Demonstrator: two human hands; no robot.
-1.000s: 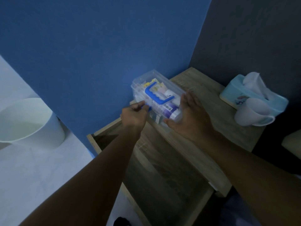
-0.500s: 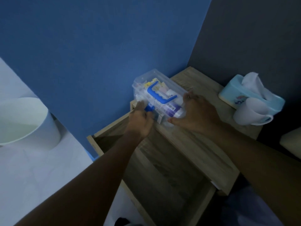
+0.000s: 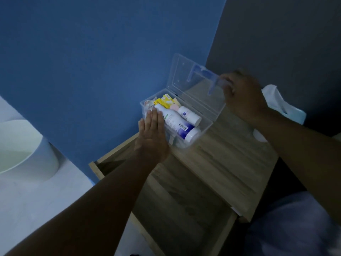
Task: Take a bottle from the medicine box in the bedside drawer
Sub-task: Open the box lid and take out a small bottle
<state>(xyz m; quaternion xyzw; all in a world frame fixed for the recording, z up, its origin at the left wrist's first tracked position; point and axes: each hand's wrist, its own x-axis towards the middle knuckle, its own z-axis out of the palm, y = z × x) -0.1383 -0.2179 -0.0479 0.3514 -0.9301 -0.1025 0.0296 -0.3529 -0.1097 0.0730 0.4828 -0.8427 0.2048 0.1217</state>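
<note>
With my right hand [image 3: 243,97] pinching the lid [image 3: 193,89] up and left hand [image 3: 152,133] flat, fingers together, against the box [image 3: 203,131], I'd grip the light, smooth, rigid bottle [image 3: 175,123] mid-body.

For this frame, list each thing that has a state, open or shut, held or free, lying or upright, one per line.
medicine box: open, resting on the nightstand top
lid: raised, held up by the right hand
large bottle: lying in the box, capped
small bottle: lying in the box, capped
drawer: pulled open
left hand: flat, fingers on the box's near edge
right hand: gripping the lid's edge
</note>
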